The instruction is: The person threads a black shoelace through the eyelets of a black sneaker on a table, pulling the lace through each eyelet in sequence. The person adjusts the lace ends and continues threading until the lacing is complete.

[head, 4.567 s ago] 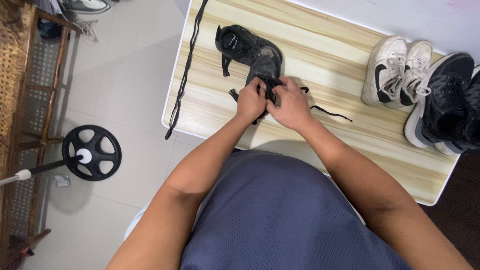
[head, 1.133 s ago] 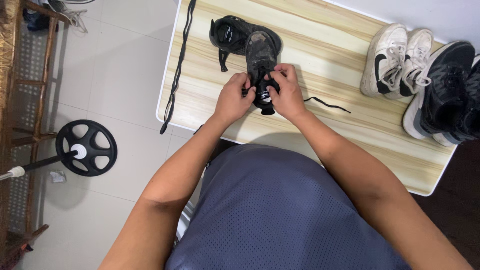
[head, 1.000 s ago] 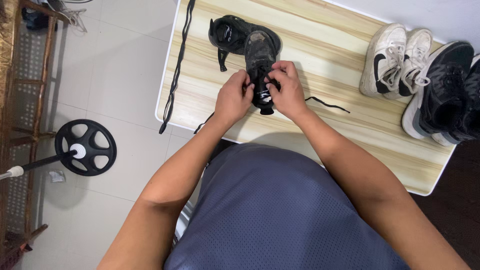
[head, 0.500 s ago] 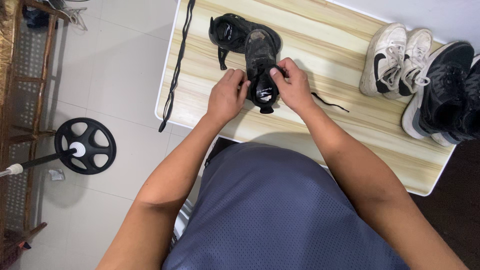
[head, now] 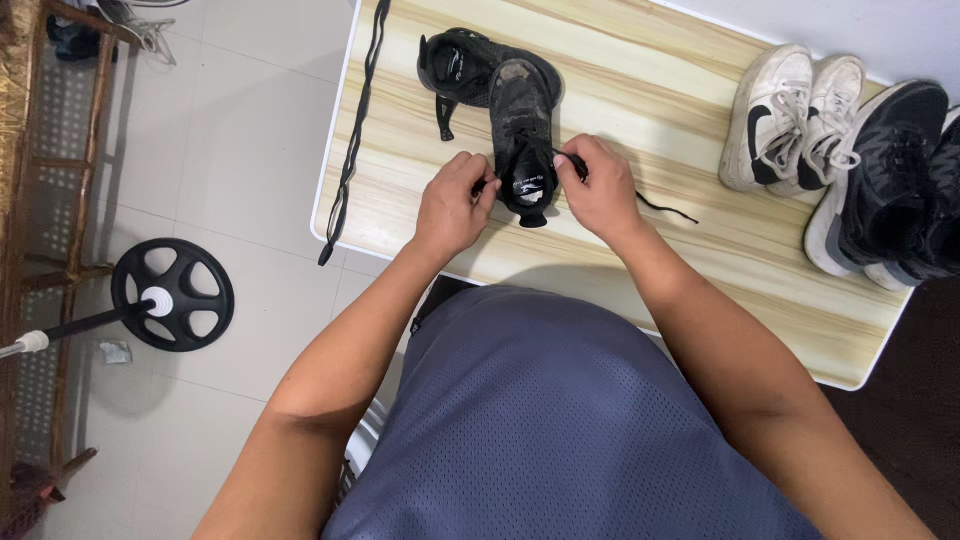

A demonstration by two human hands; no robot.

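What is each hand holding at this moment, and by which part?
Each hand pinches the black lace of the near black shoe: the left hand on its left side, the right hand on its right, near the top eyelets.

Bright, even light; soft shadows, sharp.

Home room: tiled floor (head: 230, 130), wooden table (head: 650, 120), worn sneakers (head: 790, 120), weight plate (head: 172, 295), cane bench (head: 40, 200).

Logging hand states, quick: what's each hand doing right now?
Left hand: closed, pinching the black lace beside the black shoe.
Right hand: closed, pinching the lace's other end on the opposite side.
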